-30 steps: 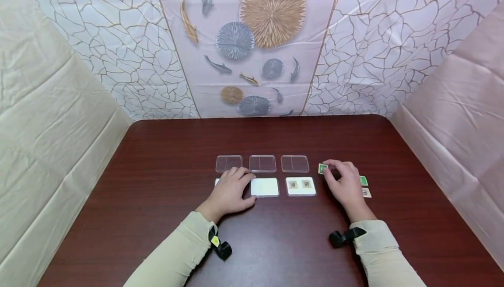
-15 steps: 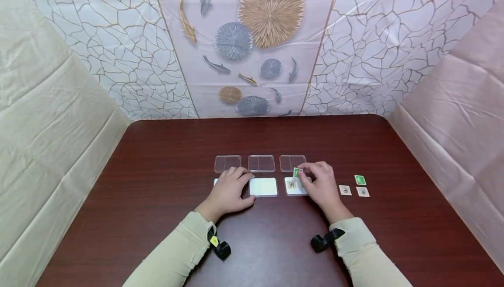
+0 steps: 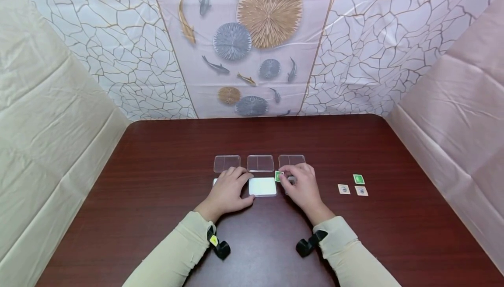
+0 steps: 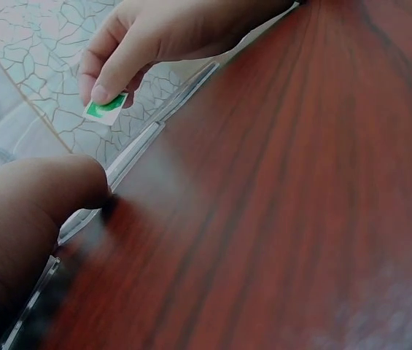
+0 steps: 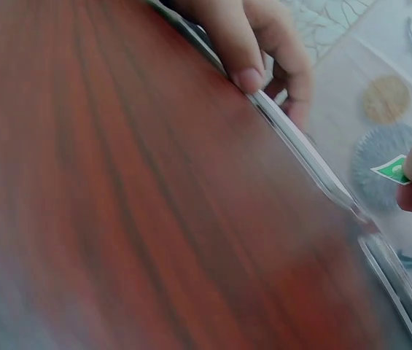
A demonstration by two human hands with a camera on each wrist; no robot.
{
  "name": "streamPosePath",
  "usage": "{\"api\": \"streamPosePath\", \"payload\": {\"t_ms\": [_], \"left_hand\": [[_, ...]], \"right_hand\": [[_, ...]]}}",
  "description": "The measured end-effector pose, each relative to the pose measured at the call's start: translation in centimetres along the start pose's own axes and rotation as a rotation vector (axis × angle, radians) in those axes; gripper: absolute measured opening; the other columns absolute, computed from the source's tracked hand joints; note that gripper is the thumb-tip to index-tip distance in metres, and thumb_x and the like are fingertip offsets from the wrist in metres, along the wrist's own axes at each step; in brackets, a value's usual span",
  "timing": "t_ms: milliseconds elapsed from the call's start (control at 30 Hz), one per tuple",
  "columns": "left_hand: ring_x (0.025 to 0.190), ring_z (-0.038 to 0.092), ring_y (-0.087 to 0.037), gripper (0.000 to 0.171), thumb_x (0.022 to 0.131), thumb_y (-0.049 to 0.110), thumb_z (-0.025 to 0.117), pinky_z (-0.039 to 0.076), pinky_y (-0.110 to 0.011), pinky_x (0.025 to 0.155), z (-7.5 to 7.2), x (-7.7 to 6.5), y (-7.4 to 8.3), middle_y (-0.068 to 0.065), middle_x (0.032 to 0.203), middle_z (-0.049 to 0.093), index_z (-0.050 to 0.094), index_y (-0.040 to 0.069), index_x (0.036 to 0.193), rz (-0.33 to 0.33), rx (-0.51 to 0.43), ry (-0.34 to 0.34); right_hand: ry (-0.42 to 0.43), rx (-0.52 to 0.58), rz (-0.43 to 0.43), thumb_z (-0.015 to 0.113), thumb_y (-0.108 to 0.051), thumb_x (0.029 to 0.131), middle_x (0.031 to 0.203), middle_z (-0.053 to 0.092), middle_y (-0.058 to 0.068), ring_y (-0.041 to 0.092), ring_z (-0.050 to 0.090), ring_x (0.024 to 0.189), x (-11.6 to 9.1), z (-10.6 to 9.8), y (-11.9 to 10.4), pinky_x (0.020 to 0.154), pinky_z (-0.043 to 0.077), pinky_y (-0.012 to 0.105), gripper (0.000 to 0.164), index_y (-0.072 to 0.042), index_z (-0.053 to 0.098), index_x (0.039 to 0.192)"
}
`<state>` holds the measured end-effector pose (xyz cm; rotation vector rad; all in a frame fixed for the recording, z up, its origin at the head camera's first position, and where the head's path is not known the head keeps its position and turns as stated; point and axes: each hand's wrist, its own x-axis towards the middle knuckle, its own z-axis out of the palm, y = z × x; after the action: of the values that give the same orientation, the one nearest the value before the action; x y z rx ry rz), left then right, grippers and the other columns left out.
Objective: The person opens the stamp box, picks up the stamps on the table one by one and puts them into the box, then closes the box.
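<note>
My right hand [image 3: 303, 187] pinches a small green stamp [image 3: 278, 176] with a white border between thumb and fingers. In the left wrist view the green stamp [image 4: 106, 110] is held up above the cases. It hangs near the right edge of the middle clear case with a white insert [image 3: 262, 187]. My left hand [image 3: 231, 190] holds that case at its left end, thumb at the near edge and fingers at the far edge. Another white-lined case [image 3: 285, 190] lies mostly hidden under my right hand. A third case on the left is mostly covered by my left hand.
Behind the white cases stands a row of three clear plastic lids, the left lid [image 3: 227, 163], the middle lid [image 3: 260, 163] and the right lid [image 3: 292, 160]. On the right lie a green stamp [image 3: 358, 179] and two tan stamps, one nearer [image 3: 344, 189] and one farther right [image 3: 361, 190].
My right hand has carried the green stamp leftward from the right side, across the right case, to the middle case's right edge. My left hand has stayed in place.
</note>
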<state>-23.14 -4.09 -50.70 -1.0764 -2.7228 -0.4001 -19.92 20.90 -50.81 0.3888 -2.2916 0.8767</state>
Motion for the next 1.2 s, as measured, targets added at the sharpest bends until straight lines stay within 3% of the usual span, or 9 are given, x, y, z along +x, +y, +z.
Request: {"api": "streamPosePath", "payload": {"t_ms": [433, 767, 933, 1200], "left_hand": [[0.111, 0.054, -0.026, 0.059, 0.081, 0.048, 0.069, 0.044, -0.046, 0.098, 0.2, 0.0, -0.1, -0.006, 0.123, 0.06, 0.067, 0.011, 0.127, -0.001, 0.007, 0.018], [0.112, 0.053, -0.026, 0.06, 0.081, 0.048, 0.069, 0.043, -0.047, 0.098, 0.2, 0.2, -0.1, -0.006, 0.123, 0.06, 0.067, 0.01, 0.126, 0.004, -0.004, 0.014], [0.111, 0.053, -0.026, 0.058, 0.08, 0.048, 0.069, 0.043, -0.047, 0.098, 0.2, 0.2, -0.2, -0.005, 0.122, 0.059, 0.068, 0.011, 0.125, 0.007, -0.011, 0.023], [0.111, 0.053, -0.025, 0.057, 0.08, 0.047, 0.068, 0.043, -0.046, 0.098, 0.2, 0.1, -0.2, -0.004, 0.123, 0.059, 0.068, 0.012, 0.124, 0.011, -0.011, 0.02]], "right_hand": [[-0.076, -0.03, -0.042, 0.08, -0.011, 0.081, 0.068, 0.068, -0.006, 0.023, 0.056, 0.08, 0.1, 2.2, -2.6, 0.097, 0.036, 0.056, 0.011, -0.013, 0.077, 0.091], [-0.189, -0.065, 0.016, 0.078, -0.012, 0.083, 0.067, 0.065, -0.009, 0.023, 0.055, 0.083, 0.3, 3.2, -4.0, 0.099, 0.034, 0.054, 0.011, -0.014, 0.077, 0.093], [-0.202, -0.123, -0.04, 0.078, -0.012, 0.082, 0.067, 0.065, -0.01, 0.024, 0.056, 0.086, 0.3, 3.6, -4.1, 0.098, 0.036, 0.054, 0.012, -0.017, 0.076, 0.092], [-0.225, -0.242, -0.18, 0.078, -0.02, 0.084, 0.083, 0.071, -0.003, 0.026, 0.057, 0.093, 0.3, 3.9, -4.3, 0.097, 0.038, 0.053, 0.005, -0.017, 0.076, 0.087]]}}
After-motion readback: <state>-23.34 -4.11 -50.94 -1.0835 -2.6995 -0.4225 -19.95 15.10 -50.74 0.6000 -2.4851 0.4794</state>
